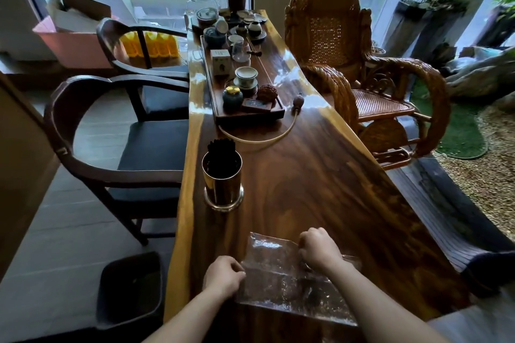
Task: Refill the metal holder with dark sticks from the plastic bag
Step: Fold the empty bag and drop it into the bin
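At the near end of a long polished wooden slab table (320,175) lies a clear plastic bag (278,276), flat and crinkled, with the wood grain showing through it; whether any sticks lie inside it cannot be told. The left hand (223,276) sits at the bag's left edge with its fingers curled in, pinching the plastic there. The right hand (317,248) is at the bag's far right corner, knuckles up and fingers curled down onto the plastic, gripping it. Farther along the table and toward its left edge, well apart from the bag, stands the metal holder (223,184), a shiny upright cylinder on a wider round foot. A bundle of dark sticks (221,152) stands in it, the tips rising above the rim. Beyond the holder a pale hose (262,140) curves across the wood to a dark tea tray (250,117) crowded with cups, jars and lidded bowls. Two dark wooden armchairs (119,147) stand along the left side of the table, a wicker rocking chair (334,36) on the right, and a black bin (131,287) sits on the floor near the left forearm.
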### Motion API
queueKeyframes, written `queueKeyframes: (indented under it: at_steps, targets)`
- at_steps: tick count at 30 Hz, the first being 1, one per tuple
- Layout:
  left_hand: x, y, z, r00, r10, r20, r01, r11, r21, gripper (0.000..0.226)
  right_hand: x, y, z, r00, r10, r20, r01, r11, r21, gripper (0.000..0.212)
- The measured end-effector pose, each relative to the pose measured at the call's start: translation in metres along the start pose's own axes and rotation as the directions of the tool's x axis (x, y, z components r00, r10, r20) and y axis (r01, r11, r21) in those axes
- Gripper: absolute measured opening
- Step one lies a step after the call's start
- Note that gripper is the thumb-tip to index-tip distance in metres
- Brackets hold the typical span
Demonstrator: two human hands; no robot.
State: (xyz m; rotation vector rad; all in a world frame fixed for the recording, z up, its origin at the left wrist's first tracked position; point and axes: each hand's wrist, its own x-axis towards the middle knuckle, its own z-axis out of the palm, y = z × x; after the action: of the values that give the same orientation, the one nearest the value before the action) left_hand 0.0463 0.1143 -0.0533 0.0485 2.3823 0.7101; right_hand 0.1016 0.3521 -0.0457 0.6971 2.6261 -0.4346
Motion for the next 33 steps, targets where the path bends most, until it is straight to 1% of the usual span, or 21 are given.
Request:
queueKeyframes:
  at_steps: [3, 4, 5, 6, 7, 9, 10, 12, 13, 14, 15, 17, 19, 20, 21, 24, 26, 30, 31, 32, 33]
  targets:
    - [0.005, -0.009, -0.006, 0.999, 0.009, -0.037, -0.013, 0.994, -0.11, 0.007, -0.005, 0.0, -0.009, 0.999, 0.048, -0.004, -0.047, 0.986, 0.162, 0.008]
    - [0.007, -0.011, -0.01, 0.998, 0.007, -0.061, -0.016, 0.99, -0.143, 0.007, -0.006, 0.001, -0.014, 0.998, 0.06, -0.012, -0.056, 0.975, 0.215, 0.008]
    - [0.01, -0.013, -0.014, 0.996, 0.004, -0.086, -0.019, 0.983, -0.184, 0.015, -0.007, 0.002, -0.019, 0.997, 0.067, -0.032, -0.056, 0.963, 0.262, 0.01]
    - [0.011, -0.013, -0.018, 0.995, -0.011, -0.098, -0.012, 0.972, -0.234, 0.031, -0.009, 0.003, -0.025, 0.996, 0.072, -0.054, -0.051, 0.944, 0.326, 0.013]
    - [0.013, -0.012, -0.02, 0.996, -0.034, -0.086, 0.005, 0.95, -0.311, 0.049, -0.011, 0.003, -0.029, 0.995, 0.078, -0.068, -0.042, 0.907, 0.419, 0.014]
    - [0.01, -0.003, -0.025, 0.996, -0.087, 0.025, 0.088, 0.867, -0.49, 0.075, -0.017, -0.001, -0.038, 0.994, 0.084, -0.074, -0.019, 0.778, 0.628, 0.013]
    - [0.006, 0.004, -0.026, 0.991, -0.093, 0.095, 0.13, 0.821, -0.556, 0.082, -0.02, -0.004, -0.043, 0.994, 0.083, -0.075, -0.006, 0.709, 0.705, 0.011]
    - [0.0, 0.019, -0.025, 0.984, -0.045, 0.174, 0.141, 0.794, -0.591, 0.087, -0.026, -0.011, -0.048, 0.994, 0.079, -0.081, 0.018, 0.595, 0.803, 0.008]
    - [-0.002, 0.026, -0.024, 0.982, -0.006, 0.19, 0.119, 0.796, -0.594, 0.084, -0.029, -0.015, -0.051, 0.993, 0.08, -0.083, 0.026, 0.547, 0.837, 0.006]
    - [-0.003, 0.032, -0.022, 0.98, 0.029, 0.198, 0.098, 0.794, -0.6, 0.074, -0.031, -0.018, -0.053, 0.993, 0.083, -0.087, 0.034, 0.505, 0.863, 0.004]
    - [-0.004, 0.038, -0.022, 0.976, 0.061, 0.208, 0.082, 0.781, -0.619, 0.057, -0.033, -0.021, -0.055, 0.992, 0.089, -0.09, 0.039, 0.464, 0.885, 0.003]
    - [-0.004, 0.048, -0.02, 0.97, 0.092, 0.226, 0.093, 0.716, -0.691, 0.048, -0.038, -0.025, -0.057, 0.99, 0.114, -0.079, 0.034, 0.353, 0.935, 0.003]
    - [-0.007, 0.056, -0.024, 0.972, 0.099, 0.213, 0.108, 0.618, -0.779, 0.033, -0.042, -0.024, -0.059, 0.989, 0.133, -0.059, 0.026, 0.243, 0.97, 0.004]
    - [-0.008, 0.058, -0.027, 0.975, 0.111, 0.192, 0.091, 0.59, -0.802, 0.026, -0.043, -0.022, -0.06, 0.989, 0.136, -0.057, 0.026, 0.217, 0.976, 0.004]
    - [-0.009, 0.059, -0.031, 0.976, 0.133, 0.17, 0.059, 0.591, -0.804, 0.021, -0.044, -0.019, -0.061, 0.989, 0.136, -0.057, 0.028, 0.205, 0.978, 0.005]
    - [-0.011, 0.057, -0.043, 0.966, 0.242, 0.095, -0.093, 0.662, -0.744, 0.019, -0.044, -0.004, -0.062, 0.988, 0.143, -0.05, 0.021, 0.193, 0.981, 0.008]
    - [-0.013, 0.055, -0.051, 0.945, 0.314, 0.087, -0.154, 0.665, -0.73, 0.021, -0.043, 0.005, -0.062, 0.992, 0.123, -0.03, 0.007, 0.178, 0.984, 0.013]
    - [-0.014, 0.052, -0.063, 0.915, 0.391, 0.098, -0.196, 0.644, -0.739, 0.033, -0.044, 0.01, -0.066, 0.999, -0.013, 0.032, -0.03, 0.135, 0.99, 0.027]
    - [-0.013, 0.05, -0.066, 0.911, 0.4, 0.099, -0.194, 0.629, -0.753, 0.034, -0.044, 0.009, -0.067, 0.999, -0.04, 0.036, -0.031, 0.128, 0.991, 0.027]
    - [-0.012, 0.047, -0.069, 0.911, 0.397, 0.109, -0.168, 0.601, -0.781, 0.034, -0.043, 0.007, -0.067, 0.998, -0.054, 0.03, -0.024, 0.115, 0.993, 0.025]
    - [-0.011, 0.045, -0.071, 0.916, 0.378, 0.133, -0.112, 0.56, -0.821, 0.033, -0.042, 0.005, -0.066, 0.998, -0.057, 0.02, -0.014, 0.091, 0.996, 0.021]
